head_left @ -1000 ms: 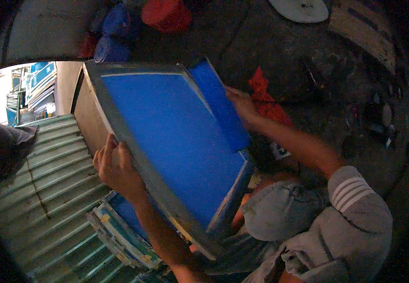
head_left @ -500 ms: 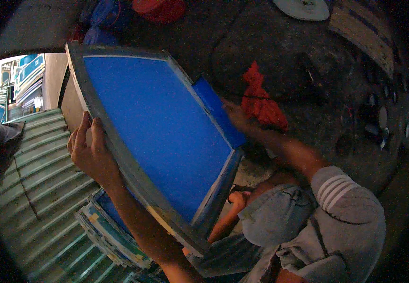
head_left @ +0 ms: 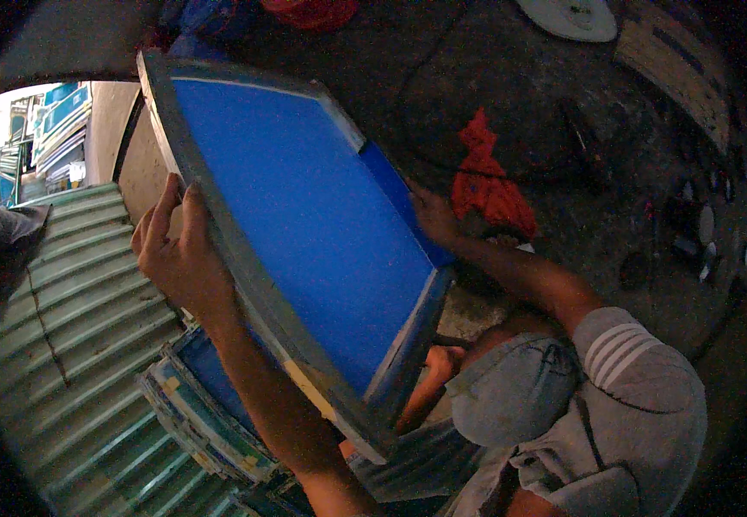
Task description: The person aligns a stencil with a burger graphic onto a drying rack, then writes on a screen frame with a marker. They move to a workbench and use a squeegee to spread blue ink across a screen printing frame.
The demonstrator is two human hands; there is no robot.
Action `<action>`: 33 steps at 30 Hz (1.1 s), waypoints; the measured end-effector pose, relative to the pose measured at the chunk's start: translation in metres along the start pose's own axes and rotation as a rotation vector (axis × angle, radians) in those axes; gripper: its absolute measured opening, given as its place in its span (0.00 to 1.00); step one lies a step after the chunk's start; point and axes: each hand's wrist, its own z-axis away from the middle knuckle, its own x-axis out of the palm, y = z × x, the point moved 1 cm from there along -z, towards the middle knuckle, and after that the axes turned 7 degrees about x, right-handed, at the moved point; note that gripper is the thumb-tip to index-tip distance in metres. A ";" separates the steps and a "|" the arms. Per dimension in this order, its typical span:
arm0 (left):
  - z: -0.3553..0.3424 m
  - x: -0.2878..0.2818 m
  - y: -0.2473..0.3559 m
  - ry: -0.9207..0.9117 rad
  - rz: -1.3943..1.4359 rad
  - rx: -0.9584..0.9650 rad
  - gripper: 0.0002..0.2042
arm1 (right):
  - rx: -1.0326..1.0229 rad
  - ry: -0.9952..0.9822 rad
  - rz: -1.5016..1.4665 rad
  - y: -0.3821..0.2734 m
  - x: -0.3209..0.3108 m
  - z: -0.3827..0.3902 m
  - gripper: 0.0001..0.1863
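A large grey-edged screen frame (head_left: 322, 233), with a flat blue sheet filling it like a screen-printing frame, is held tilted across the middle. My left hand (head_left: 185, 250) is closed on its left rail, thumb and forefinger near the top of the rail. Along the right rail lies a dark blue strip-like piece (head_left: 399, 198), partly hidden by the frame. What appears to be my right hand (head_left: 433, 217), its arm running from a grey sleeve with white stripes, is closed on the strip's outer edge. The frame hides whatever lies behind it.
Beneath my left arm, more frames (head_left: 210, 405) lie stacked on a ribbed metal sheet (head_left: 80, 302). A rounded grey cloth shape (head_left: 511, 388), perhaps a cap, sits close below the right forearm. Red cloth or bag (head_left: 494, 189) and a white lid-like disc (head_left: 571, 17) are beyond.
The frame and my left hand have shifted slightly up and right in the picture. Less of the blue strip shows past the frame's right rail. Both hands keep their grip.
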 end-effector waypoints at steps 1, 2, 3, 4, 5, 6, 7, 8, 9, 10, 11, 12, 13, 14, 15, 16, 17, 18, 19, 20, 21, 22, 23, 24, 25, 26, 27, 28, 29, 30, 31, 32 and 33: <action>0.001 -0.001 0.001 0.007 0.001 -0.010 0.15 | 0.102 -0.042 0.066 -0.007 0.000 0.001 0.22; 0.002 -0.004 0.001 0.016 -0.002 -0.023 0.15 | 0.201 -0.088 0.133 -0.022 -0.003 0.003 0.22; 0.004 -0.006 -0.004 0.011 -0.028 0.013 0.15 | 0.299 -0.134 0.202 -0.031 -0.003 0.004 0.23; 0.004 -0.004 -0.009 0.003 -0.041 0.057 0.15 | 0.270 -0.115 0.217 -0.025 -0.004 0.002 0.23; 0.002 -0.003 -0.011 -0.004 -0.057 0.101 0.15 | 0.239 -0.099 0.229 -0.015 -0.003 -0.002 0.23; 0.002 -0.003 -0.009 0.005 -0.029 0.079 0.15 | 0.209 -0.082 0.242 -0.006 -0.001 -0.004 0.23; 0.003 -0.001 -0.007 0.014 -0.004 0.053 0.15 | 0.228 -0.095 0.218 -0.009 -0.002 -0.003 0.23; 0.005 0.000 -0.007 0.023 0.021 0.027 0.15 | 0.248 -0.108 0.194 -0.012 -0.004 -0.001 0.23; 0.006 0.001 -0.009 0.025 -0.009 0.033 0.15 | 0.267 -0.121 0.170 -0.015 -0.006 0.000 0.23; 0.007 0.001 -0.007 0.029 -0.033 0.045 0.15 | 0.193 -0.083 0.100 -0.011 -0.005 0.000 0.22; 0.007 0.002 -0.005 0.033 -0.057 0.058 0.15 | 0.119 -0.045 0.029 -0.007 -0.005 0.000 0.22; 0.008 0.002 -0.001 0.027 -0.050 0.064 0.15 | 0.046 -0.006 -0.041 -0.003 -0.005 -0.001 0.21; 0.010 0.000 0.000 0.024 -0.052 0.067 0.14 | 0.045 -0.039 -0.095 -0.007 -0.005 0.002 0.21; 0.012 -0.003 0.000 0.023 -0.055 0.067 0.14 | 0.043 -0.076 -0.149 -0.018 -0.007 0.006 0.20; 0.014 -0.006 -0.002 0.030 -0.071 0.059 0.14 | 0.041 -0.112 -0.203 -0.028 -0.011 0.011 0.20; 0.016 -0.007 -0.006 0.036 -0.086 0.052 0.14 | 0.069 -0.132 -0.188 -0.044 -0.013 0.018 0.20; 0.018 -0.005 -0.008 0.041 -0.091 0.047 0.14 | 0.097 -0.142 -0.170 -0.064 -0.019 0.023 0.20; 0.018 -0.005 -0.015 0.030 -0.153 0.111 0.14 | 0.123 -0.153 -0.155 -0.082 -0.022 0.028 0.20; 0.017 -0.003 -0.021 0.015 -0.213 0.177 0.14 | 0.149 -0.168 -0.212 -0.090 -0.023 0.031 0.20; 0.018 -0.001 -0.025 0.014 -0.212 0.171 0.14 | 0.175 -0.183 -0.268 -0.097 -0.024 0.033 0.21; 0.018 0.000 -0.027 0.011 -0.211 0.165 0.14 | 0.201 -0.197 -0.324 -0.102 -0.023 0.035 0.21; 0.018 0.000 -0.012 0.021 -0.158 0.086 0.14 | 0.199 -0.219 -0.393 -0.107 -0.021 0.037 0.21; 0.018 0.001 -0.004 0.031 -0.104 0.008 0.14 | 0.197 -0.240 -0.461 -0.113 -0.020 0.039 0.21; 0.016 0.001 -0.002 0.043 -0.088 0.024 0.14 | 0.195 -0.260 -0.530 -0.119 -0.018 0.041 0.21; 0.019 0.000 -0.007 0.058 -0.082 0.030 0.14 | 0.180 -0.251 -0.482 -0.136 -0.022 0.049 0.21; 0.023 0.003 -0.015 0.071 -0.068 0.042 0.14 | 0.165 -0.233 -0.434 -0.161 -0.030 0.056 0.21; 0.025 0.004 -0.019 0.071 -0.070 0.049 0.14 | 0.150 -0.216 -0.387 -0.181 -0.037 0.062 0.21; 0.026 0.007 -0.019 0.068 -0.064 0.061 0.13 | 0.159 -0.231 -0.433 -0.186 -0.037 0.064 0.21; 0.027 0.008 -0.017 0.065 -0.076 0.058 0.13 | 0.168 -0.247 -0.479 -0.190 -0.037 0.066 0.21; 0.028 0.009 -0.013 0.061 -0.090 0.054 0.13 | 0.176 -0.265 -0.525 -0.195 -0.037 0.067 0.21; 0.029 0.011 -0.003 0.049 -0.115 0.035 0.13 | 0.192 -0.282 -0.553 -0.204 -0.042 0.069 0.21; 0.029 0.009 0.003 0.044 -0.149 0.014 0.14 | 0.205 -0.309 -0.585 -0.221 -0.049 0.073 0.21; 0.028 0.007 0.003 0.053 -0.135 0.007 0.14 | 0.217 -0.336 -0.617 -0.234 -0.052 0.076 0.21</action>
